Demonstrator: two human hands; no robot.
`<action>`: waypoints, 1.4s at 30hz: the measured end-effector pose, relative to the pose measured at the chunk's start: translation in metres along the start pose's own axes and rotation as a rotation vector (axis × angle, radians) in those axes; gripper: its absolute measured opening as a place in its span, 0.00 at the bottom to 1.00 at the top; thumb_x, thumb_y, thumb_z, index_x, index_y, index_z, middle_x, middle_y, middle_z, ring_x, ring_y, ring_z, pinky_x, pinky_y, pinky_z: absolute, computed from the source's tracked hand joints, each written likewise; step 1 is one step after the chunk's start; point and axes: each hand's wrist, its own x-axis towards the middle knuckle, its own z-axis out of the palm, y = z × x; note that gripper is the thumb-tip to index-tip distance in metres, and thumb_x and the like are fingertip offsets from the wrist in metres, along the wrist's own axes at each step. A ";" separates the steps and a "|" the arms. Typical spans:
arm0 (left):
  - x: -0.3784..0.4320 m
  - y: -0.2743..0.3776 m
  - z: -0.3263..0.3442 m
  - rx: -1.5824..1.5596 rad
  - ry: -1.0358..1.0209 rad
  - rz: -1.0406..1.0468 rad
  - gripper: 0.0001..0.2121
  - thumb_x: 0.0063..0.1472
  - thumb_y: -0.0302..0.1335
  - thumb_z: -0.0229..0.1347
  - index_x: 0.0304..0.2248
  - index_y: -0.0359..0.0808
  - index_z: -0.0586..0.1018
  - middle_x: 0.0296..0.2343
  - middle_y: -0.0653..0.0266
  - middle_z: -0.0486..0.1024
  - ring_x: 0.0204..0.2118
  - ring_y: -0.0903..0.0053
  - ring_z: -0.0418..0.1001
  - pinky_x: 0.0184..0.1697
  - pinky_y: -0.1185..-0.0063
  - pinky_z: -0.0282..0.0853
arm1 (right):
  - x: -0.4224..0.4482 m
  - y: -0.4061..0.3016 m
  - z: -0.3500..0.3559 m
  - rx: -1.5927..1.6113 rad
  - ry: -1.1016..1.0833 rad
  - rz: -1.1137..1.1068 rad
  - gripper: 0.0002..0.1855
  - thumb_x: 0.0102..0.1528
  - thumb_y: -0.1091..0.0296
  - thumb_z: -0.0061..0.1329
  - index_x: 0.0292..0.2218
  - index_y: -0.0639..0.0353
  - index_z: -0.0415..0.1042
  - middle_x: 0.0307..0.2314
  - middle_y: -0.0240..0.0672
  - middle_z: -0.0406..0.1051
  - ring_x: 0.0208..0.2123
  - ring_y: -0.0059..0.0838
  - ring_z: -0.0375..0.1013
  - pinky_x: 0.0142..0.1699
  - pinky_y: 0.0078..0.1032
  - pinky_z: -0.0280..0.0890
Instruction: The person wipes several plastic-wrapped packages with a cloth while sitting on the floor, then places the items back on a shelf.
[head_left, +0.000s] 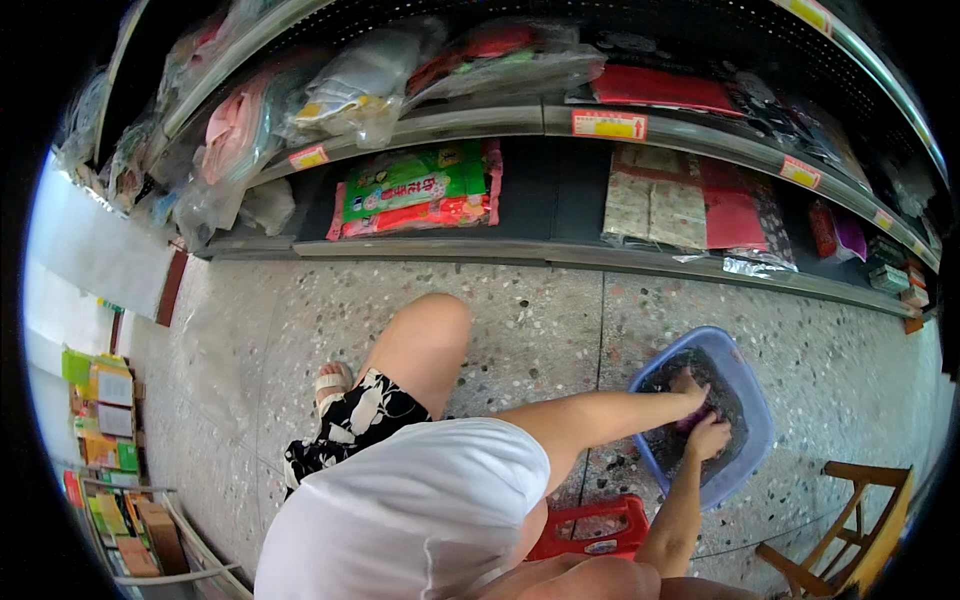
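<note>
A blue plastic basin (754, 420) with dark-looking water stands on the floor to the right, and both hands reach into it. My left hand (690, 390) is partly under the water, so its grip is hard to make out. Beside it, my right hand (709, 436) has its fingers closed on a purple, wet-looking cloth (691, 420). The cloth lies between the two hands, mostly submerged.
A red plastic stool (634, 517) is below the basin, and a wooden stool (874, 474) stands at the lower right. Shelves (450, 250) with packaged textiles run along the top. Cartons (157, 525) fill a rack at the lower left.
</note>
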 end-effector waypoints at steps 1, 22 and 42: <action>0.000 0.000 0.004 0.123 0.128 0.065 0.28 0.48 0.38 0.56 0.48 0.35 0.63 0.41 0.51 0.67 0.43 0.62 0.67 0.45 0.72 0.63 | 0.002 0.014 0.010 0.033 0.019 -0.269 0.20 0.51 0.56 0.40 0.38 0.66 0.63 0.36 0.51 0.64 0.36 0.52 0.65 0.42 0.43 0.60; -0.007 0.027 0.022 -0.594 -0.736 -0.434 0.08 0.53 0.31 0.44 0.32 0.40 0.70 0.29 0.64 0.72 0.32 0.72 0.71 0.33 0.67 0.67 | 0.007 -0.014 -0.085 1.844 -0.534 0.449 0.14 0.52 0.61 0.39 0.36 0.61 0.67 0.33 0.36 0.70 0.38 0.31 0.68 0.47 0.30 0.60; -0.029 0.026 -0.034 -0.326 -1.242 -0.400 0.18 0.51 0.34 0.57 0.41 0.41 0.68 0.43 0.60 0.64 0.48 0.66 0.61 0.44 0.60 0.64 | 0.007 -0.014 -0.082 1.936 -0.998 0.112 0.23 0.47 0.67 0.42 0.45 0.66 0.63 0.43 0.50 0.64 0.45 0.42 0.64 0.51 0.36 0.58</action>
